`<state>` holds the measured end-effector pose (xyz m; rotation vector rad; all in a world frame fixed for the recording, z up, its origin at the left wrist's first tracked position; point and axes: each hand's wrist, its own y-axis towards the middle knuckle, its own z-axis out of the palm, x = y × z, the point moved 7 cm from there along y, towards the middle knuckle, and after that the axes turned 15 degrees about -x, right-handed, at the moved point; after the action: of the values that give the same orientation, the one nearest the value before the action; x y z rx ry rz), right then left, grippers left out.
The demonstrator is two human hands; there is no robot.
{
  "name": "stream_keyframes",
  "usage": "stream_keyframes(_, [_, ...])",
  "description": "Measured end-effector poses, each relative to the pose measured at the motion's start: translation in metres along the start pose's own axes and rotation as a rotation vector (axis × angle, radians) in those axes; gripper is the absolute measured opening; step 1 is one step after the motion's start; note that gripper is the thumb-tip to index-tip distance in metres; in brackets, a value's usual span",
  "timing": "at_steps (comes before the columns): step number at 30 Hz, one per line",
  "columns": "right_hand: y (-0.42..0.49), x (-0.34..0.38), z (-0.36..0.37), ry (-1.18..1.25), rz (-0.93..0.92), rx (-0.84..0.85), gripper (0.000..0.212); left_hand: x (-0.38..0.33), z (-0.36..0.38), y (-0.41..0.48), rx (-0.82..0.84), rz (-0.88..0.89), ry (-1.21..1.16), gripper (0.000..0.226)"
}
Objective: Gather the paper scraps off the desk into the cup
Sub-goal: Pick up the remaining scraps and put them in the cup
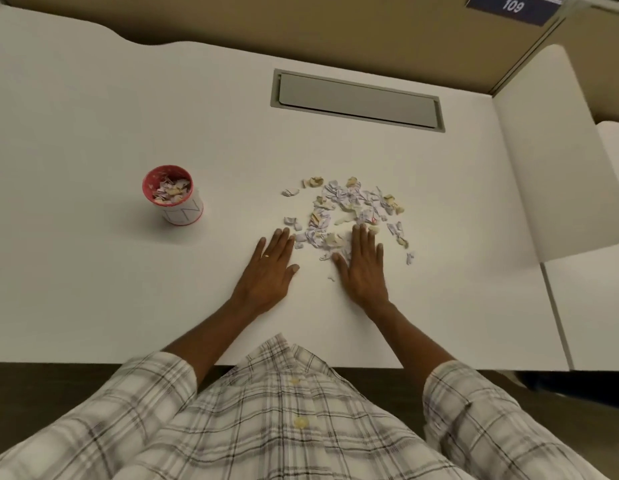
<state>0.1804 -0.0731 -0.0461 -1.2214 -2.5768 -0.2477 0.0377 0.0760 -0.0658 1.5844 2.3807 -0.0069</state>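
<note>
A loose scatter of small crumpled white, lilac and tan paper scraps (349,209) lies on the white tabletop (128,116), right of centre, with a few strays at its edges. The left hand (271,268) and right hand (361,268) rest flat at the pile's near side, fingers (361,237) straight and gripping nothing, the right ones touching scraps. Well apart to the left stands a small white paper cup with a red rim and lining (173,194), upright and already partly filled with scraps. Judging by this, the task is partway done; most of the pile remains.
</note>
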Motion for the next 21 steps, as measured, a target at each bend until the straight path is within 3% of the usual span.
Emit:
stream_keyframes(3, [0.022,0.009,-0.009,0.009,-0.213,0.04,0.072,-0.013,0.003,0.023,0.001,-0.076,-0.059,0.07])
stream_keyframes(5, [0.032,-0.006,-0.029,0.02,-0.258,-0.044,0.073,-0.018,0.004,0.031,-0.007,-0.111,-0.092,0.08])
stream_keyframes(9, [0.047,-0.072,-0.056,0.072,0.027,-0.129,0.089,-0.024,0.006,0.051,0.013,-0.128,-0.099,0.105])
stream_keyframes(12, [0.057,-0.077,-0.049,0.116,0.023,-0.027,0.093,-0.035,0.008,0.064,0.023,-0.122,-0.074,0.111])
stream_keyframes(17, [0.053,-0.008,-0.026,0.103,-0.349,0.111,0.076,-0.05,0.007,0.075,-0.035,-0.096,-0.083,0.072])
stream_keyframes(21, [0.038,0.014,-0.024,0.067,-0.44,0.051,0.048,-0.038,-0.012,0.072,-0.185,-0.118,-0.253,0.038])
